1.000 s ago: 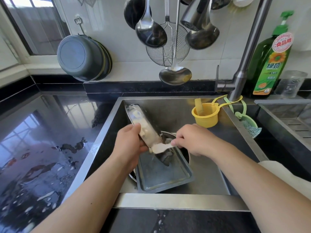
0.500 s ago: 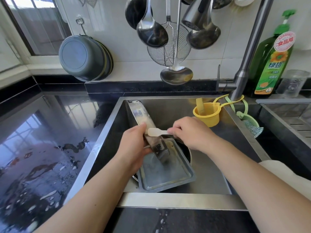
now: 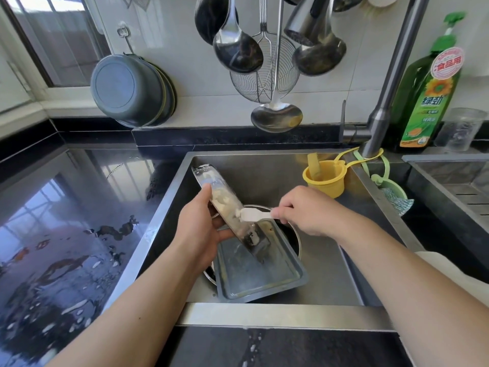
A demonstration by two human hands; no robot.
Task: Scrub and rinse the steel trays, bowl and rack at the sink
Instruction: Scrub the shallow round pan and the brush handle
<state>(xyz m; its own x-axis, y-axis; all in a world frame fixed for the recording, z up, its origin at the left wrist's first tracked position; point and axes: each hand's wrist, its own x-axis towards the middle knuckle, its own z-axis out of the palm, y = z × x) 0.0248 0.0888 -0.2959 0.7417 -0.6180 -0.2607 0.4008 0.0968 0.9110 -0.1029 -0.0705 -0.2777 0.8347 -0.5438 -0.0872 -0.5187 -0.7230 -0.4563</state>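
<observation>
My left hand (image 3: 201, 229) grips a steel tray (image 3: 227, 205) that stands tilted on its edge over the sink, its face smeared with pale residue. My right hand (image 3: 307, 210) holds a small white scraper (image 3: 252, 215) whose tip touches the tray's soiled face near the middle. Below them a second steel tray (image 3: 254, 271) lies flat, resting on a round steel bowl (image 3: 292, 238) whose rim shows behind it. No rack is visible.
The steel sink (image 3: 330, 263) has a tall faucet (image 3: 391, 83) at the back right, a yellow cup strainer (image 3: 325, 178) and a green cloth holder (image 3: 394, 192) on its rim. A green dish-soap bottle (image 3: 428, 96) stands behind. Ladles and a wire skimmer (image 3: 264, 72) hang overhead. The wet black counter (image 3: 66, 234) lies left.
My right hand moved the scraper up along the tilted tray and then back down toward its middle. My left hand kept the tray tilted, shifting it slightly.
</observation>
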